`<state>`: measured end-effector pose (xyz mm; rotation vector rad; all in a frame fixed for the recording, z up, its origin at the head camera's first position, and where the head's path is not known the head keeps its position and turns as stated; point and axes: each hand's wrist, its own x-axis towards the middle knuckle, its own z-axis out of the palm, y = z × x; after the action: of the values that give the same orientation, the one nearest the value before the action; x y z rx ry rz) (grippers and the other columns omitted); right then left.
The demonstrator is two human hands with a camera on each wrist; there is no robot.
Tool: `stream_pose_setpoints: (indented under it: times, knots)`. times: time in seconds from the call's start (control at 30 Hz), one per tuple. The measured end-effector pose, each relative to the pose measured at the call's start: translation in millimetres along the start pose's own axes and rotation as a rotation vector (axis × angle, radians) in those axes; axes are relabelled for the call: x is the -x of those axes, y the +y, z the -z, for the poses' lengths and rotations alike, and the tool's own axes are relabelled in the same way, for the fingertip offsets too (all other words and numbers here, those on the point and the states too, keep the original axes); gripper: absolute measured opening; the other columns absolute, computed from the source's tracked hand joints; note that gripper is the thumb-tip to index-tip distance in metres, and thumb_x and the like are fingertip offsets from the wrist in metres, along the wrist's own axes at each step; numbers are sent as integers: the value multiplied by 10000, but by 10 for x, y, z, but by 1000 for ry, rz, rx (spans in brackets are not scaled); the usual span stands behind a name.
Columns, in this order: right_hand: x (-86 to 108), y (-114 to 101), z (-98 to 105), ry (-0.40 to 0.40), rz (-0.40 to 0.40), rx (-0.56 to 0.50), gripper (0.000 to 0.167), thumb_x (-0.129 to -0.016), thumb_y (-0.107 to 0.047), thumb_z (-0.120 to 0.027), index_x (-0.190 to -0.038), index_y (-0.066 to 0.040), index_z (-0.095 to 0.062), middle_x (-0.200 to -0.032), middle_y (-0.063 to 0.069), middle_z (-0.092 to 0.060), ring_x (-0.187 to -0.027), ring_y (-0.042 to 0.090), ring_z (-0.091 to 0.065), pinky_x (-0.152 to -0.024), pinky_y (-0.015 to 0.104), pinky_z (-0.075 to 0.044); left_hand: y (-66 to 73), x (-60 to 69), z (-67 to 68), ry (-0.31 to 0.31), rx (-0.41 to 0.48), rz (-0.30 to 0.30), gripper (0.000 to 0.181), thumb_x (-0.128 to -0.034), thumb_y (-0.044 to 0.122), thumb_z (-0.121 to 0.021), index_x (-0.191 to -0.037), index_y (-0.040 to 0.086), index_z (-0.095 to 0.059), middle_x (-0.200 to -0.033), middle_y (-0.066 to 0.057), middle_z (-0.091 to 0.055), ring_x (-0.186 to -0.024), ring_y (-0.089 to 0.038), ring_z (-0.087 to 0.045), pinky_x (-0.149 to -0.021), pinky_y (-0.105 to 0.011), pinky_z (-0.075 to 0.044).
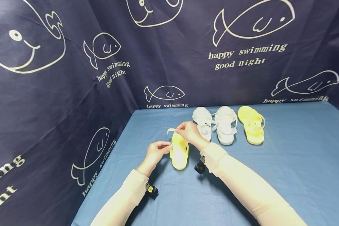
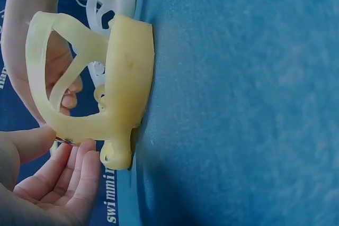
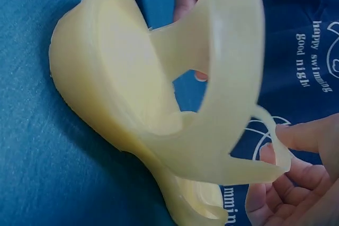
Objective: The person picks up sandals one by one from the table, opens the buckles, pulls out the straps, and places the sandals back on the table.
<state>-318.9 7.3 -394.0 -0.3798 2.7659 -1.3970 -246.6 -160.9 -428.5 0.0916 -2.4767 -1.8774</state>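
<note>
A yellow jelly sandal (image 1: 179, 158) stands on the blue table, its heel end toward me. From the left, my left hand (image 1: 157, 151) pinches the sandal's side, where the left wrist view shows a small metal buckle (image 2: 66, 141) between thumb and fingers. My right hand (image 1: 190, 132) reaches over the toe end and pinches the thin strap (image 3: 279, 146) between thumb and fingertips. The strap's free end (image 1: 170, 130) sticks out to the left of that hand. In the right wrist view, the sandal's wide bands (image 3: 235, 51) partly cover the left hand.
Two white sandals (image 1: 225, 125) stand side by side behind my right hand. Another yellow sandal (image 1: 251, 125) is to their right. Dark blue cloth with fish drawings (image 1: 164, 93) hangs behind the table (image 1: 293, 163) and along its left side.
</note>
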Motion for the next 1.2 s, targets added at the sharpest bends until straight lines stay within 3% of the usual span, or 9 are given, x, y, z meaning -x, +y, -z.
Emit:
stream_pose_setpoints:
  times: [0.2,0.33,0.47,0.63,0.73,0.87,1.0,1.2]
  knots:
    - [-68,-4,-91,-30,-28,30,138,-864,-151,-650,-871,-58,-753,-859,56,-723,-726,170,-588,-625,225,-462,194,154,28,-25,8,-8,245,-878,2,-661,-1084,-130,-666,-1000,-272,-696,-754,-69,-639,-874,-445,-566]
    - [-83,22,-129,-40,-34,55,121,-843,-124,-653,-867,-61,-754,-890,56,-731,-718,166,-585,-613,210,-448,212,184,22,-34,18,-25,258,-876,7,-661,-1088,-139,-659,-984,-262,-702,-754,-58,-638,-865,-443,-569]
    - [-88,24,-168,-44,-70,69,108,-825,-141,-671,-861,-73,-747,-916,47,-732,-766,178,-606,-685,253,-500,202,179,10,-34,4,-26,255,-874,3,-660,-1090,-132,-663,-1004,-275,-697,-801,-140,-671,-869,-454,-566]
    - [-84,8,-199,-72,-130,88,135,-829,-194,-694,-869,-77,-747,-894,44,-733,-796,187,-623,-731,285,-527,42,71,1,-32,12,-6,272,-878,14,-666,-1113,-122,-658,-1053,-293,-681,-912,-271,-680,-893,-479,-551]
    - [-81,3,-198,-89,-134,92,164,-838,-207,-695,-890,-61,-749,-904,55,-732,-816,199,-626,-740,297,-530,-69,3,1,-21,20,-5,282,-877,50,-683,-1112,-106,-667,-1037,-259,-697,-866,-184,-676,-869,-440,-568]
    - [-69,-8,-186,-107,-141,96,247,-853,-229,-695,-993,-29,-733,-1019,92,-724,-942,248,-641,-834,345,-542,-81,11,-5,-5,19,-5,274,-876,88,-697,-1098,-73,-685,-1016,-215,-712,-842,-131,-669,-835,-370,-583]
    - [-59,-14,-174,-116,-140,96,338,-865,-243,-688,-1099,2,-695,-1149,133,-689,-1076,293,-620,-929,386,-524,-78,28,-12,5,18,5,265,-879,110,-699,-1097,-40,-695,-1010,-182,-717,-839,-122,-666,-852,-382,-578]
    - [-43,-15,-160,-68,-114,71,359,-885,-196,-660,-1171,22,-670,-1151,166,-685,-1079,298,-631,-924,401,-531,-82,35,-7,-8,23,15,281,-886,136,-694,-1115,-27,-691,-1026,-153,-717,-835,-79,-653,-874,-384,-570]
